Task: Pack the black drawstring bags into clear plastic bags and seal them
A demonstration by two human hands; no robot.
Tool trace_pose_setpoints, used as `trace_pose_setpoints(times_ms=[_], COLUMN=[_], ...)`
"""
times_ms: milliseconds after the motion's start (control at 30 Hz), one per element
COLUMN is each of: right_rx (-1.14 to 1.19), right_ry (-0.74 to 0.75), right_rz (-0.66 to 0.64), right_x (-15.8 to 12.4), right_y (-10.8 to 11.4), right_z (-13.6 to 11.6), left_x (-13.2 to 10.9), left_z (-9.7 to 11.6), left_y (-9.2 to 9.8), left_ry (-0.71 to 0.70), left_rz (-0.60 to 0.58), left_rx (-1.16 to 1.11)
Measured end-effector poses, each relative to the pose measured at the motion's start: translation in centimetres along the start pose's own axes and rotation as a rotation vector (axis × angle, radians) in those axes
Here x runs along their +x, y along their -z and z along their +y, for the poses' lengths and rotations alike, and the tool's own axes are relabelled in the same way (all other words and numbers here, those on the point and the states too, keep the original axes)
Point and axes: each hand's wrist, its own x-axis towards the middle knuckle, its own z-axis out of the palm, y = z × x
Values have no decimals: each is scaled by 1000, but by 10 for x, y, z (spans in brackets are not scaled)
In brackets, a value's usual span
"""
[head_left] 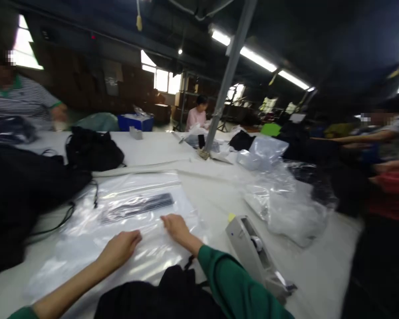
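Head view: left hand (119, 249), right hand (175, 227) press plastic bag (133, 208)

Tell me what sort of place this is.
Most likely a garment packing workshop: clear plastic bags lie spread on a long white table, black garments are heaped beside them, and a tape dispenser stands close by.

Two hands (119, 250), one tape dispenser (252, 252), at least three co-workers (197, 117) (one in pink).
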Motion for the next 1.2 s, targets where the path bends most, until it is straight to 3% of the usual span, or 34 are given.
trace_pose_setpoints(times_ms=[133, 300, 467, 567, 700, 833, 1000, 1200], right_rx=[128, 100, 93, 87, 46, -15, -53, -9], right_ry=[18, 138, 109, 90, 43, 60, 162, 124], right_rz=[-22, 17, 52, 77, 143, 157, 66, -28], right_x=[20, 11, -4, -7, 0, 10, 6, -19], right_y=[-21, -6, 8, 9, 3, 1, 12, 28], right_z=[-14, -11, 11, 13, -1, -13, -4, 31], left_x=[-4, 18, 24, 22, 32, 51, 51, 6], left_z=[-18, -26, -26, -8, 32, 50, 18, -45], left_y=[16, 25, 34, 30, 17, 13, 17, 33], left_ry=[177, 209, 201, 124, -13, 39, 179, 469], left_rz=[-39, -47, -81, -40, 28, -29, -129, -57], left_rx=[-4, -36, -42, 54, 242, 341, 382, 261])
